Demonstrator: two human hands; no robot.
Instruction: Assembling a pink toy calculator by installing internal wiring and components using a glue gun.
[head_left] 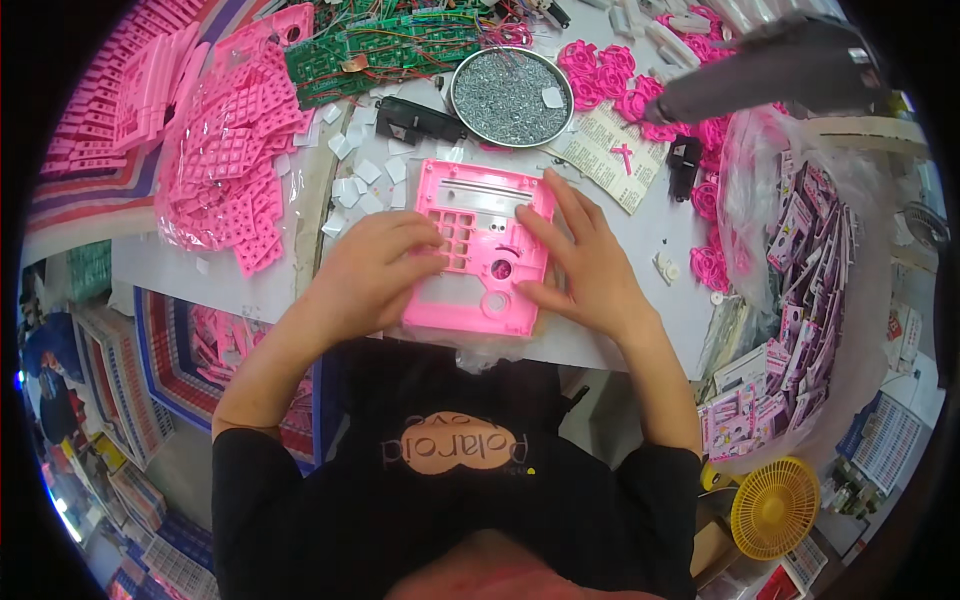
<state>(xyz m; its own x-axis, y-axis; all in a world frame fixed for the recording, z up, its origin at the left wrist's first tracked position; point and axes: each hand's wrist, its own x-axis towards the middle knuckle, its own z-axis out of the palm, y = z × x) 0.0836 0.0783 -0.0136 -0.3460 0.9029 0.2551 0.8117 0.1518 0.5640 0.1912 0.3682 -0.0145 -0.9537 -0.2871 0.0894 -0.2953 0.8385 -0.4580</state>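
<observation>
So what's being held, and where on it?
The pink casing: right hand holds its right side. Left hand has fingers at the square-hole grid, left side; grip there unclear.

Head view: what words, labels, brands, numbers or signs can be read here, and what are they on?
Black shirt: large lettering around a peach-coloured patch, upside down here; readable, but I won't copy it.
Printed paper sheet: rows of print, too small to read.
Pink-and-purple cards: print too small to read.
Pink plastic casing: no lettering that I can make out.
</observation>
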